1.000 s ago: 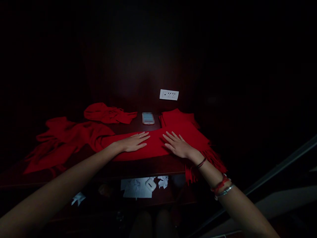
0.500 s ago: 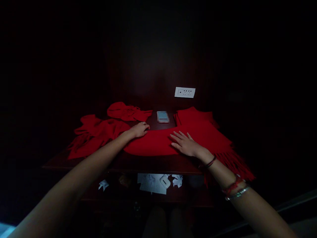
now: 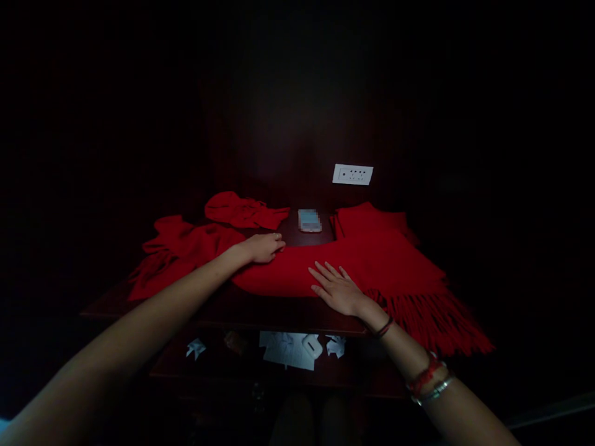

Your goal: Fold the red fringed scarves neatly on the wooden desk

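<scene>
A red scarf (image 3: 297, 272) with long fringe at its right end lies spread across the dark table. My left hand (image 3: 264, 248) is closed at the scarf's far edge, its fingers curled over the cloth. Flat on the same scarf, near its front edge, rests my right hand (image 3: 340, 291) with the fingers spread. Left of my left hand is bunched red fringed cloth (image 3: 186, 244); whether it joins the scarf is hidden by my forearm. Behind the scarf's right part sits folded red cloth (image 3: 369, 220).
A phone-like device (image 3: 309, 220) with a blurred screen lies at the back. Crumpled red cloth (image 3: 244, 210) is left of it. A white socket plate (image 3: 352, 174) is on the wall. The lower shelf holds papers (image 3: 288, 353), a white case (image 3: 312, 346) and crumpled paper (image 3: 335, 346).
My right hand has slid left and toward me over the scarf. The fringe at the right end now spreads more openly. My left hand stays at the far edge; the view has shifted slightly.
</scene>
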The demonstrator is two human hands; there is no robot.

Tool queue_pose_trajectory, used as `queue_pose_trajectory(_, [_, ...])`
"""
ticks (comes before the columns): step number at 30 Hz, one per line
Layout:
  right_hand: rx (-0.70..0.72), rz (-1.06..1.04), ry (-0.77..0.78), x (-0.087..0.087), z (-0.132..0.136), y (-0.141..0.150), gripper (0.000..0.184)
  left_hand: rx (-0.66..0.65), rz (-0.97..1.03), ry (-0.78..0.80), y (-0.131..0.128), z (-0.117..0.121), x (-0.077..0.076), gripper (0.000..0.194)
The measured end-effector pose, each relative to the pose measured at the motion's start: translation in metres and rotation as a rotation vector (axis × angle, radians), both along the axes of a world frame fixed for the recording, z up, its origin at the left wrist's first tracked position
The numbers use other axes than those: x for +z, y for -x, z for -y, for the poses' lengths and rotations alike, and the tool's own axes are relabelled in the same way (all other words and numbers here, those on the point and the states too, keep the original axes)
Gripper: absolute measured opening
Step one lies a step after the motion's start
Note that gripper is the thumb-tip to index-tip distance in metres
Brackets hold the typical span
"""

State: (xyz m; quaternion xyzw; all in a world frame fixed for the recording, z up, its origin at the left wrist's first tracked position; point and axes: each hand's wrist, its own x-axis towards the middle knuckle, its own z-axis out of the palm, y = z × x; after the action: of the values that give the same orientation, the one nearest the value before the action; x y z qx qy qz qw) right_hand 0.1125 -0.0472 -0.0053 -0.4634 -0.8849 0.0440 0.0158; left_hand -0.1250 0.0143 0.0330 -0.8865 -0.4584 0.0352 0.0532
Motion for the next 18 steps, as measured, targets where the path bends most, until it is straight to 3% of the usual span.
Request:
queue_pose_trajectory(3, [-0.008, 0.005, -0.021, -0.001, 0.0, 0.001, 0.059, -0.088, 0.082, -0.005, -0.028, 0.011, -0.005, 0.033])
queue_pose_trajectory(6, [-0.012, 0.009, -0.031, -0.003, 0.0, 0.001, 0.058, 0.161, 0.037, 0.085, -0.04, 0.011, -0.007, 0.036])
queue_pose_trajectory(8, [-0.014, 0.006, -0.032, -0.003, 0.0, 0.001, 0.058, 0.373, -0.001, 0.116, -0.033, 0.003, -0.004, 0.038])
queue_pose_trajectory(11, [-0.011, -0.005, -0.027, -0.002, 0.0, 0.001, 0.059, 0.543, -0.034, 0.131, -0.013, -0.012, 0.005, 0.036])
queue_pose_trajectory(13, [-0.01, -0.013, -0.028, -0.003, 0.0, 0.001, 0.058, 0.553, -0.014, 0.141, -0.004, -0.019, 0.009, 0.035])
queue_pose_trajectory(18, [-0.017, -0.015, -0.027, -0.005, -0.001, 0.002, 0.057, 0.382, 0.122, 0.256, -0.012, -0.031, 0.015, 0.047])
